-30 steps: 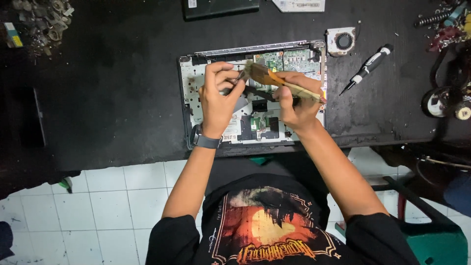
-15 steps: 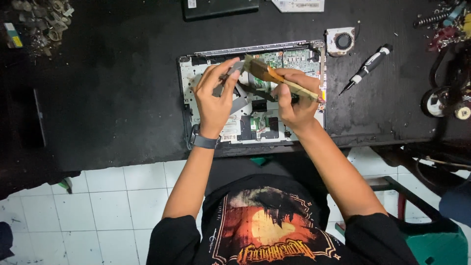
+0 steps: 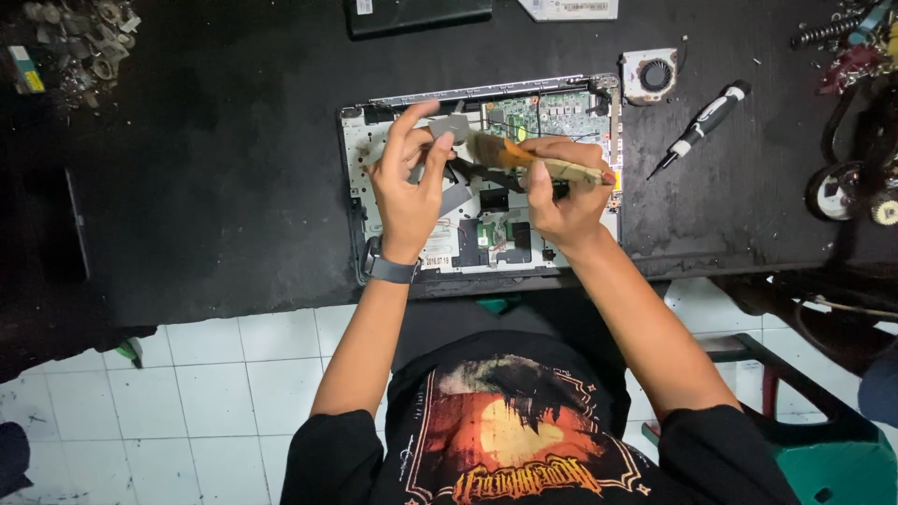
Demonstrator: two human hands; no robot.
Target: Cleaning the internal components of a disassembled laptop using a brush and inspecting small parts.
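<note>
An opened laptop base (image 3: 383,126) lies on the black table, its green circuit board (image 3: 554,110) exposed at the top right. My left hand (image 3: 407,182) is raised over the left half and pinches a small grey flat part (image 3: 451,125) between thumb and fingers. My right hand (image 3: 559,194) grips a wooden-handled brush (image 3: 524,157), whose bristle end points left and touches the grey part. A dark band sits on my left wrist.
A small cooling fan (image 3: 651,74) and a black-and-white screwdriver (image 3: 703,123) lie right of the laptop. Loose metal parts (image 3: 79,37) are heaped at the top left, cables and tools (image 3: 856,112) at the right. A dark flat device (image 3: 416,14) rests at the table's far edge.
My left hand has lifted the grey part slightly higher and its fingers have spread. The brush has shifted a little to the left against that part.
</note>
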